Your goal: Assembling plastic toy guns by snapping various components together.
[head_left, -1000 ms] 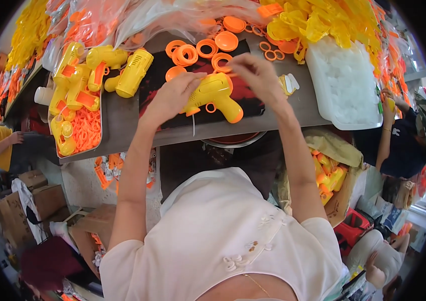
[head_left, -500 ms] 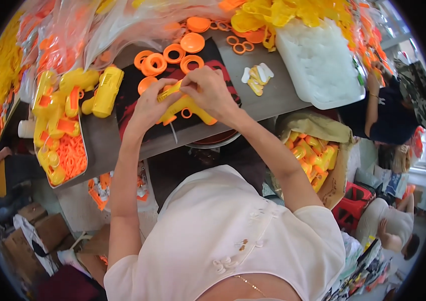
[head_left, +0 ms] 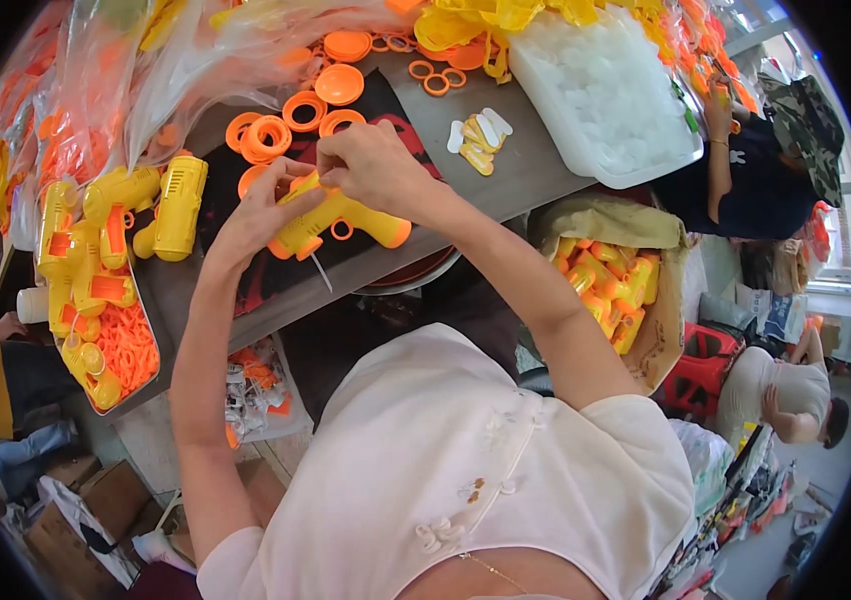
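A yellow toy gun (head_left: pixel 350 222) with an orange trigger ring and an orange-ended grip lies on its side over a black and red cloth (head_left: pixel 235 225). My left hand (head_left: pixel 263 212) is closed round its left end, thumb along the upper side. Just above the gun's upper edge, my right hand (head_left: pixel 375 165) has its fingertips pinched together, touching the gun; whatever they hold is hidden. A thin pale stick (head_left: pixel 321 273) sticks out below the gun. Orange rings (head_left: pixel 266 138) and round orange caps (head_left: pixel 339 85) lie beyond my hands.
On the left, a tray (head_left: pixel 157 375) bears yellow toy guns (head_left: pixel 75 270) and small orange parts (head_left: pixel 128 350). Oval yellow and white pieces (head_left: pixel 480 140) lie to the right, before a white tub (head_left: pixel 595 165). A box (head_left: pixel 665 340) of toy guns stands lower right. Co-workers are at both sides.
The view has shifted, so the table sits further left. My right fingers have drawn in tighter over the gun's top, and my left hand has moved slightly apart from them.
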Tool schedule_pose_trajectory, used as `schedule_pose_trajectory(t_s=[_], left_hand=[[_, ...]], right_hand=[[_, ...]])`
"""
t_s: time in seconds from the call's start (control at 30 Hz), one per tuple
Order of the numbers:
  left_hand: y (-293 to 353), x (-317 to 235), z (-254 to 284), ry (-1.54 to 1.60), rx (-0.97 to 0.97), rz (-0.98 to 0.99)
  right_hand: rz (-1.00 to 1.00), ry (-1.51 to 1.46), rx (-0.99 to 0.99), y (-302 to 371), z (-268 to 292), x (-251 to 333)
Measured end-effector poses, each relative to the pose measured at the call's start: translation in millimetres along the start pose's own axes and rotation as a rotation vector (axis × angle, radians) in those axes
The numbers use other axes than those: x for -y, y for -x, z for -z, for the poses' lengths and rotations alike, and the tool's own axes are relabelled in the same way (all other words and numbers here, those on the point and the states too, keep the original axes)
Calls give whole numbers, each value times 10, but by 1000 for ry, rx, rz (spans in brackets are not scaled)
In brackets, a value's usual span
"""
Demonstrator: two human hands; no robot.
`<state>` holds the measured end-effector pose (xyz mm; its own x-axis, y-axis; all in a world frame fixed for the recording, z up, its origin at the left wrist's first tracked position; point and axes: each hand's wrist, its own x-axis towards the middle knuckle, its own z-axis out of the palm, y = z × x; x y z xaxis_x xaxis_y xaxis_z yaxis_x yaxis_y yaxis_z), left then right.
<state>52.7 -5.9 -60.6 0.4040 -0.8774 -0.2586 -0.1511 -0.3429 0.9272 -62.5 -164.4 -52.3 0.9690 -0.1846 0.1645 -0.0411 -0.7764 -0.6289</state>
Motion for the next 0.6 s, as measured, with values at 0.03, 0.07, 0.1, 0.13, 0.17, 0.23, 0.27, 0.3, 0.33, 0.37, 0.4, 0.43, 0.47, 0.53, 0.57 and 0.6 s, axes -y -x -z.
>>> schedule_pose_trajectory(t_s=[0.03, 0.07, 0.1, 0.13, 0.17, 0.23, 0.27, 0.3, 0.33, 0.37, 0.4, 0.43, 0.47, 0.53, 0.57, 0.6], left_hand=[[2, -6, 5, 23, 13, 32], [-4, -15, 27, 44, 19, 61], [-3, 2, 38, 44, 14, 58], [5, 36, 45, 26, 27, 66], [40, 46, 57, 8, 38, 77], [77, 30, 66, -22, 54, -16], [109, 19, 71, -52, 81, -108], [129, 24, 84, -86, 102, -98], [159, 10, 78, -85, 84, -83], [175, -35, 71, -96, 87, -78], [188, -62, 64, -107, 91, -74], [193, -31, 50, -86, 87, -51], [192, 0, 42, -88, 71, -43], [197, 46, 47, -85, 53, -105], [207, 48, 48, -129, 29, -67], [210, 50, 39, -127, 23, -62]], right_hand=[[8, -26, -32, 3, -48, -29], [24, -50, -64, -19, -48, -22], [29, -49, -64, -17, -37, -10], [36, -26, -31, 0, -19, 10], [43, -6, 2, 18, -12, 36], [18, -110, 8, -6, 20, -32], [-17, -212, 14, -21, 25, -66], [-28, -189, 47, -42, 72, -50], [-24, -216, 63, -45, 99, -45], [-37, -214, 83, -60, 123, -33], [-50, -211, 102, -72, 139, -17], [-30, -160, 89, -61, 140, 14], [-15, -168, 97, -67, 159, 43], [-45, -116, 123, -99, 174, 96], [-22, -33, 103, -99, 125, 101], [-17, -36, 108, -84, 118, 103]])
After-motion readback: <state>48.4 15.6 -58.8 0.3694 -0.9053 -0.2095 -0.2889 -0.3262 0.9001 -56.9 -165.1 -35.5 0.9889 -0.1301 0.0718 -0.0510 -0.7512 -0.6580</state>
